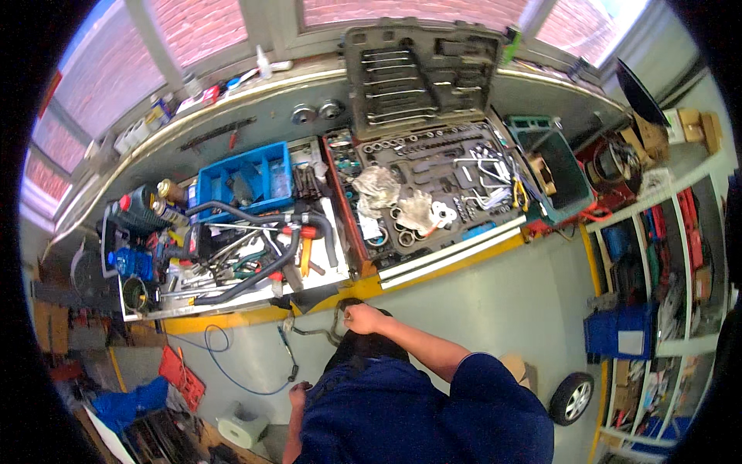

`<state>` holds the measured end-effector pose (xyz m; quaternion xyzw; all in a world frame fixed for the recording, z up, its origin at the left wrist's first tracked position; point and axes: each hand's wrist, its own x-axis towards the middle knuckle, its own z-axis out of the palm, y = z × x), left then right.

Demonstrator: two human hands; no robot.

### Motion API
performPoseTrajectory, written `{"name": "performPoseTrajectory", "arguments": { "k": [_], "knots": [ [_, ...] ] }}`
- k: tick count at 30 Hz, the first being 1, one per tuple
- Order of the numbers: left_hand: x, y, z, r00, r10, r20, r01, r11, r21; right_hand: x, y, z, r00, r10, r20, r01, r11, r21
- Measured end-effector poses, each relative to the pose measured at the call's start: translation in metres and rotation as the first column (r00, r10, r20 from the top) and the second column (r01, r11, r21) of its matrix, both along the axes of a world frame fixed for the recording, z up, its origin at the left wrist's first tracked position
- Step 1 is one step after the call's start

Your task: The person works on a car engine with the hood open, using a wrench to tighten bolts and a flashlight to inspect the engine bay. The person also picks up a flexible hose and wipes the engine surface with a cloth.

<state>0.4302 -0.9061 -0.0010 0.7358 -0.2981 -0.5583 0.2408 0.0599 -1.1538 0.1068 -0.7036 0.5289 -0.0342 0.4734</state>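
Note:
My right hand (362,319) is in front of my body, near the yellow front edge of the bench, with its fingers curled closed. From it a thin, dark bent pipe (318,333) runs left, with a fitting at its far end. My left hand (299,393) hangs low at my side, to the left of my dark blue shirt; its fingers are too small and partly turned away to read. A blue air hose (246,387) with a metal end piece lies on the floor beyond it.
An open socket set case (444,178) with rags sits on the bench. Left of it are a blue divided tray (202,185), black hoses (292,259) and loose hand tools. A green bin (576,182) stands right. Shelving (665,349), a wheel (572,398) and a paper roll (241,427) surround me.

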Motion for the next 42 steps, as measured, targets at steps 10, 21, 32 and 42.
{"name": "performPoseTrajectory", "arguments": {
  "k": [10, 21, 32, 42],
  "knots": [
    [-0.006, -0.052, 0.003, 0.965, 0.22, -0.143, -0.197, 0.967, 0.159, 0.0, 0.062, 0.007, 0.999, -0.051, -0.003, 0.051, 0.999, 0.016],
    [-0.039, 0.022, 0.03, 0.986, 0.143, 0.086, -0.161, 0.953, 0.257, 0.015, 0.023, 0.024, 0.986, 0.119, 0.121, -0.111, 0.991, -0.074],
    [-0.014, 0.081, 0.001, 0.931, -0.302, 0.203, 0.272, 0.948, 0.165, -0.238, -0.089, 0.14, 0.202, -0.662, 0.722, 0.969, 0.028, -0.246],
    [-0.021, -0.083, 0.031, 0.975, 0.205, -0.081, -0.19, 0.969, 0.16, -0.527, -0.103, 0.101, 0.067, -0.985, 0.16, 0.604, -0.088, -0.792]
  ]
}}
